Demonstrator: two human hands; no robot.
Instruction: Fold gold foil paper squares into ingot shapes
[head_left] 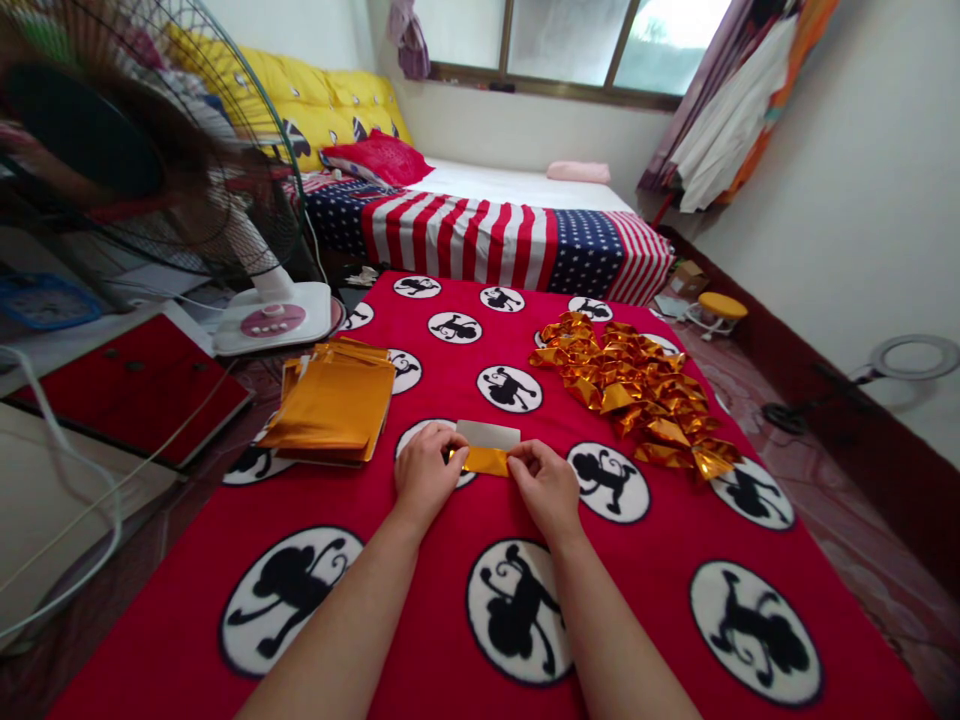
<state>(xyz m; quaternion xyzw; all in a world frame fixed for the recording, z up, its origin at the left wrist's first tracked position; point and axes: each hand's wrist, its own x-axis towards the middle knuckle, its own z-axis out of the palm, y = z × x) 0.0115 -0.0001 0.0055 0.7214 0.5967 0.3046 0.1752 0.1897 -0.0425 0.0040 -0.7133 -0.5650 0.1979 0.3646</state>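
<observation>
A sheet of gold foil paper (486, 461) lies on the red cloth between my hands, its near part folded over with the gold side up. The far part shows its pale grey back. My left hand (429, 468) pinches the left end of the fold, and my right hand (546, 485) pinches the right end. To the left is a stack of flat gold foil sheets (330, 400). On the right lies a pile of folded gold foil pieces (630, 385), shiny and crumpled-looking.
The red cloth (420, 640) with monkey prints covers the surface under my hands. An electric fan (274, 315) stands at the left beside a red panel (142, 385). Behind is a bed with a striped, starred cover (480, 240). A yellow stool (721, 306) is at the right.
</observation>
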